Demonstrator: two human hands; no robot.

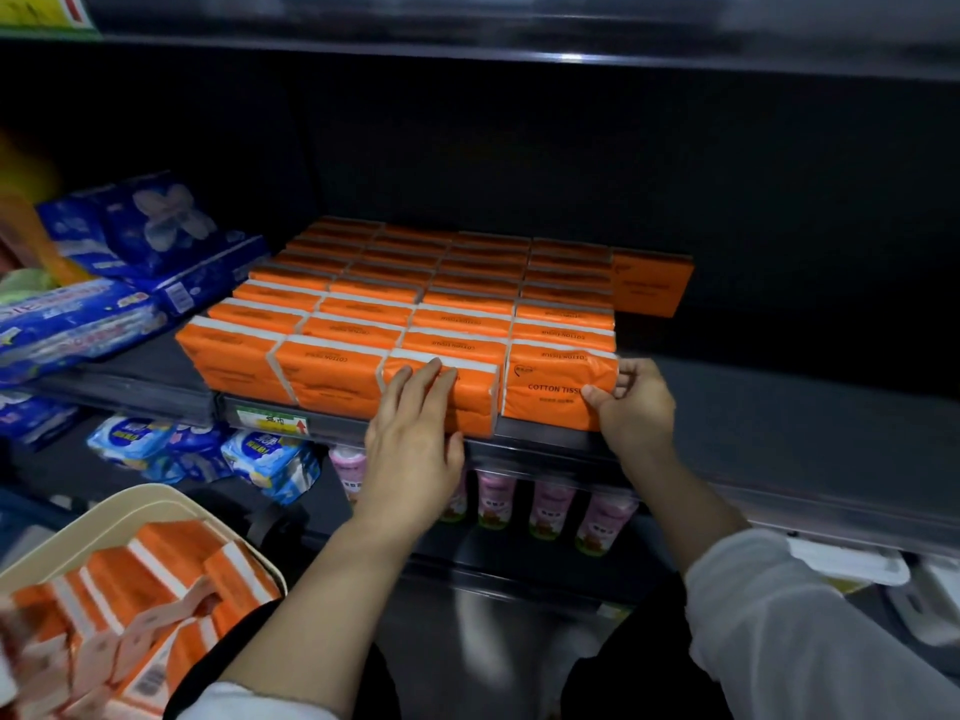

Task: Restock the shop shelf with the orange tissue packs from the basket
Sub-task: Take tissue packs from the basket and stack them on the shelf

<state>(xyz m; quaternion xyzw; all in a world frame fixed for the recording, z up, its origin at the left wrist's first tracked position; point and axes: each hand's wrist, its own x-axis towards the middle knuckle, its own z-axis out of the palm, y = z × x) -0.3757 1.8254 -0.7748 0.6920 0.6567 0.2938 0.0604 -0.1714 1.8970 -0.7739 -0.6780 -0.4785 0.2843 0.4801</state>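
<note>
Several rows of orange tissue packs (pixel 363 309) stand on the dark shelf (pixel 779 402), filling its middle. My left hand (pixel 415 428) lies flat with straight fingers against the front pack of the third row (pixel 475 392). My right hand (pixel 636 402) grips the right end of the front pack marked COTTON TISSUE (pixel 550 387) in the rightmost row, thumb on its face. One orange pack (pixel 652 283) stands alone at the back right. A cream basket (pixel 150 506) at the lower left holds several more orange packs (pixel 156 579).
Blue wrapped packs (pixel 130 241) lie on the shelf to the left of the orange rows. Below hang blue-and-white packs (pixel 265 459) and a row of pink bottles (pixel 550 506). Another shelf edge (pixel 519 54) runs overhead.
</note>
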